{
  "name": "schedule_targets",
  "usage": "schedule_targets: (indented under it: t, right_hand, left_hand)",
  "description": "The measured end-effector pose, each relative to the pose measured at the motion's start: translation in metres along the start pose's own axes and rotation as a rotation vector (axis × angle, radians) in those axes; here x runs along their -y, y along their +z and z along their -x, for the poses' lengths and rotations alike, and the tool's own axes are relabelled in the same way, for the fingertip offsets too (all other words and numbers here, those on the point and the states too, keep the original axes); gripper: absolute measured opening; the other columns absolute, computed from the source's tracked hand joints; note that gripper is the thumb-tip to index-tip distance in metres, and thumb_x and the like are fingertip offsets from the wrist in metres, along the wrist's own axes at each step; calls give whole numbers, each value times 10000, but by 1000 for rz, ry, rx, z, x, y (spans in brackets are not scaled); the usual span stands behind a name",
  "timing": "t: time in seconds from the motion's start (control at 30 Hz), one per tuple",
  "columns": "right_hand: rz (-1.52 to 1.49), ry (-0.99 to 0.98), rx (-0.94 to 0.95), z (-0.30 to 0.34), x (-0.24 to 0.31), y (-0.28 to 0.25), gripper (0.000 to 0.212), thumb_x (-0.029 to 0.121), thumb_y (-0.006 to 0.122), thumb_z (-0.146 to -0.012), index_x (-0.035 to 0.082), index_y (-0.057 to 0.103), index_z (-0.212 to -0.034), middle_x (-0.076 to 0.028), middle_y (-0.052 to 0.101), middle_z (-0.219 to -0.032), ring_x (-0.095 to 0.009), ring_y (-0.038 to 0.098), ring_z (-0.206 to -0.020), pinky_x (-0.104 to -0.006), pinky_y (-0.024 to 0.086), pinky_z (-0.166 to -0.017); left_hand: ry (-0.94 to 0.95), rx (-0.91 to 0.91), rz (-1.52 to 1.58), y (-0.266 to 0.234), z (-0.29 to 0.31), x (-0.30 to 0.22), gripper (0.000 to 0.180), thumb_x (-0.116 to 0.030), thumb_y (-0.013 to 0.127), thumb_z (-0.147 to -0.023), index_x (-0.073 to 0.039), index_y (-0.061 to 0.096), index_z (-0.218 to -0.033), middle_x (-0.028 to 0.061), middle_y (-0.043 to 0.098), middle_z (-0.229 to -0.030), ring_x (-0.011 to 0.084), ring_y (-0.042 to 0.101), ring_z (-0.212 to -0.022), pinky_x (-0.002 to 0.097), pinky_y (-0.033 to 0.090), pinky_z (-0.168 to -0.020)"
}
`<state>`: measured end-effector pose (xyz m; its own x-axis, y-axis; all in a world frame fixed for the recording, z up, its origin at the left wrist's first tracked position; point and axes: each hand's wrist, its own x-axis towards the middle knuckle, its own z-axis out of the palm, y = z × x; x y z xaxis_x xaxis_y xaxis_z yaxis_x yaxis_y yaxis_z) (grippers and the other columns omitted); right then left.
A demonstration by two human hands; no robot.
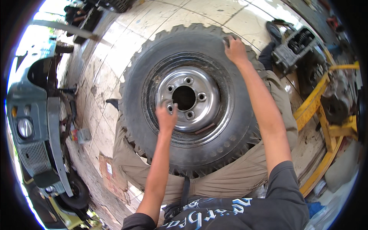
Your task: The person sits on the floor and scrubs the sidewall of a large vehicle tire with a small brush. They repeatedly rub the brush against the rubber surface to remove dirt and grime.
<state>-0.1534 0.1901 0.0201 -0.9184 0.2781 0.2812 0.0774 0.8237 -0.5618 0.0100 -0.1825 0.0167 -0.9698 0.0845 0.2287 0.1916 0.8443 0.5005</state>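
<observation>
A large black tyre [184,157] with chunky tread lies between my spread legs, mounted on a steel wheel rim [209,82]. The rim's silvery centre has a big round hole ringed by several bolt holes. My left hand [166,115] is at the lower left of that hole, its fingers bent over the metal beside a bolt hole; the fingertips are partly hidden. Farther off, my right hand [235,50] grips the tyre's upper right edge, fingers curled at the tread. A thin brownish strip [206,128] rests inside the rim's lower right.
Light floor tiles [168,17] extend beyond the tyre. To the right are a metal engine part [293,50] and a yellow stand [312,101] bearing machinery. A dark green vehicle [32,126] stands at the left, with flattened cardboard [111,174] nearer me.
</observation>
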Motion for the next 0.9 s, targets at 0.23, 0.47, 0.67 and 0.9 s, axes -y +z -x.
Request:
schedule_targets:
  t: [0.23, 0.47, 0.67, 0.9]
  right_hand:
    - [190, -92, 156, -72, -35, 40, 409, 350, 542, -1007, -21, 649, -1144, -322, 681, -1069, -476, 660, -1031, -537, 523, -916]
    - [111, -53, 177, -90, -65, 34, 458, 426, 581, -984, -16, 691, -1026, -312, 691, -958, -485, 661, -967, -530, 515, -854]
    - [217, -28, 170, -78, -55, 23, 384, 396, 602, -956, 36, 709, -1038, -302, 688, -938, -492, 659, -948, -527, 513, -836]
    - [184, -54, 111, -73, -57, 29, 353, 371, 570, -966, 56, 692, -1069, -309, 689, -948, -492, 656, -970, -540, 509, -854]
  left_hand:
    - [-640, -29, -488, -76, -11, 118, 1014, -655, 649, -884, -97, 212, -1608, 301, 221, -1626, 438, 183, -1535, 693, 170, -1182]
    - [-723, 42, -676, -63, -37, 112, 1076, -810, 497, -874, -153, 141, -1648, 327, 237, -1616, 454, 239, -1513, 703, 240, -1146]
    - [-664, 12, -721, -59, -38, 125, 1044, -806, 467, -894, -154, 153, -1646, 328, 249, -1609, 461, 252, -1504, 707, 275, -1118]
    - [-613, 79, -777, -60, -54, 125, 981, -747, 467, -933, -131, 177, -1640, 325, 267, -1601, 507, 295, -1466, 721, 306, -1091]
